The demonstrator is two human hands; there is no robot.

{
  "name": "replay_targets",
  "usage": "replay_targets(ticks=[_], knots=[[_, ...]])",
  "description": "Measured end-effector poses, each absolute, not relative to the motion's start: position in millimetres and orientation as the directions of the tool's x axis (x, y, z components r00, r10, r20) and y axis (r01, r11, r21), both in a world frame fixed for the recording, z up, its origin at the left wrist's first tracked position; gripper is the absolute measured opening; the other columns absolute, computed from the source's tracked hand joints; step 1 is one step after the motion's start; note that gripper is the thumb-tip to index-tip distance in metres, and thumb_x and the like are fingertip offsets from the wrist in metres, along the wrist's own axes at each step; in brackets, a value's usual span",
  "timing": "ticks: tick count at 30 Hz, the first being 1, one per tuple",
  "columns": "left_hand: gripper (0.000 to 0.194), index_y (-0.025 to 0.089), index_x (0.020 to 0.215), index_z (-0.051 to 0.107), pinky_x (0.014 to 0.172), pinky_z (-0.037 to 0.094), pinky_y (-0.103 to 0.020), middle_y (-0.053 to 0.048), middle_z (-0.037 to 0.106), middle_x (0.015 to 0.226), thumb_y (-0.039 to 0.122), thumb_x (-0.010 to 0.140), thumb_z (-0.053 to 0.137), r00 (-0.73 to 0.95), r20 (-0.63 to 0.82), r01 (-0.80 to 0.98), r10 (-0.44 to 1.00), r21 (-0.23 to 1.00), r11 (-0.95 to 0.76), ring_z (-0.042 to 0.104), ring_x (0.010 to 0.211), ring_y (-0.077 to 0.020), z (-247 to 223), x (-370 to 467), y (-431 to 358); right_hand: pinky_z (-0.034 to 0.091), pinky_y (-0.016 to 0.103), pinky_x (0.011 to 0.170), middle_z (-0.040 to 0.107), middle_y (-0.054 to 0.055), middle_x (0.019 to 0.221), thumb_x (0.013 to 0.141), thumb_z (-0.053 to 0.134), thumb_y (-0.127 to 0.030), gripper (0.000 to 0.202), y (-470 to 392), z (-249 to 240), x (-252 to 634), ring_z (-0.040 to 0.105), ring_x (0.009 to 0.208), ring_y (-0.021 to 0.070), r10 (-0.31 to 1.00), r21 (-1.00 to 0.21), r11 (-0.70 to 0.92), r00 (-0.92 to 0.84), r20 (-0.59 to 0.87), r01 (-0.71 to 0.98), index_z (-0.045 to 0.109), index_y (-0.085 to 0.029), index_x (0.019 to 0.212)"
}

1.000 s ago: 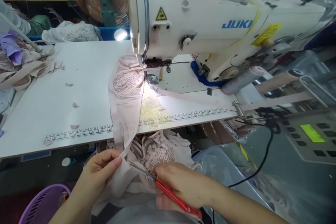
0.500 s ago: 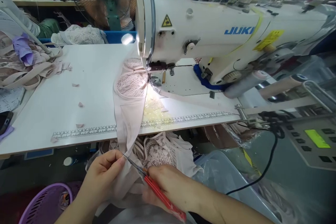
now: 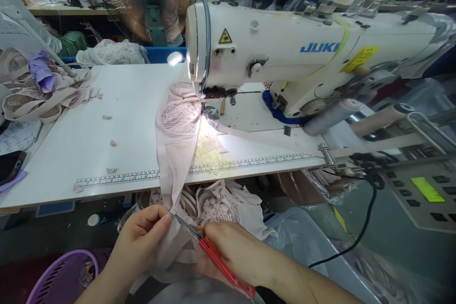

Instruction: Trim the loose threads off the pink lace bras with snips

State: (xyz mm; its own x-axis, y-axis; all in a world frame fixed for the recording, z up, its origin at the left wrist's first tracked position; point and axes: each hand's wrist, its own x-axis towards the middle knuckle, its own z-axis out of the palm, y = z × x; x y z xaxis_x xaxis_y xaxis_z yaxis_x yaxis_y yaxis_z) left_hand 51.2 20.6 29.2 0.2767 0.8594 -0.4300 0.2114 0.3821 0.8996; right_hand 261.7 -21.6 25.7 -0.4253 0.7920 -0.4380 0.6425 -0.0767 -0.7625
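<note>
Left hand (image 3: 142, 237), bottom centre, pinches pink bra (image 3: 176, 152) strap tight. Right hand (image 3: 237, 251) closed around red snips (image 3: 217, 259), blades at strap. Sewing machine (image 3: 285, 52) upper centre.

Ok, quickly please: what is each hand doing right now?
Left hand: closed, pinching the pink strap.
Right hand: closed, holding the red snips at the strap.

Cluttered workshop: standing fan (image 3: 147, 2) behind white table (image 3: 71, 137)
</note>
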Motion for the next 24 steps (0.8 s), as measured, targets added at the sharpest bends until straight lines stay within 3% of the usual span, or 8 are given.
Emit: replay_targets(ticks=[6,19,24], knots=[[0.045,0.015,0.061,0.053,0.050,0.031,-0.018,0.004,0.042,0.058,0.057,0.072,0.065,0.264,-0.443,0.182,0.857,0.895,0.406,0.033,0.056,-0.0108,31.3,53.6,17.9,0.027,0.023,0.047,0.047,-0.004,0.060,0.074,0.057,-0.040,0.028,-21.5,23.0,264.4,0.038,0.050,0.0106,0.779,-0.798,-0.010,-0.496,-0.384,0.602,0.038,-0.021,0.067],[0.044,0.016,0.059,0.051,0.049,0.029,-0.018,0.004,0.040,0.057,0.056,0.076,0.063,0.270,-0.399,0.220,0.877,0.912,0.347,0.032,0.054,-0.0103,33.5,56.1,18.6,0.030,0.022,0.049,0.051,-0.003,0.061,0.071,0.065,-0.048,0.035,-14.1,37.3,256.8,0.042,0.053,0.0118,0.787,-0.755,-0.134,-0.393,-0.475,0.642,0.044,-0.020,0.069],[0.036,0.016,0.065,0.061,0.056,0.036,-0.019,0.000,0.054,0.063,0.049,0.079,0.062,0.266,-0.362,0.258,0.893,0.920,0.296,0.044,0.061,-0.0135,38.7,58.7,17.5,0.028,0.020,0.044,0.046,-0.004,0.056,0.072,0.066,-0.047,0.035,-19.6,19.1,257.6,0.040,0.049,0.0100,0.804,-0.828,-0.246,-0.372,-0.465,0.503,0.046,-0.019,0.066]])
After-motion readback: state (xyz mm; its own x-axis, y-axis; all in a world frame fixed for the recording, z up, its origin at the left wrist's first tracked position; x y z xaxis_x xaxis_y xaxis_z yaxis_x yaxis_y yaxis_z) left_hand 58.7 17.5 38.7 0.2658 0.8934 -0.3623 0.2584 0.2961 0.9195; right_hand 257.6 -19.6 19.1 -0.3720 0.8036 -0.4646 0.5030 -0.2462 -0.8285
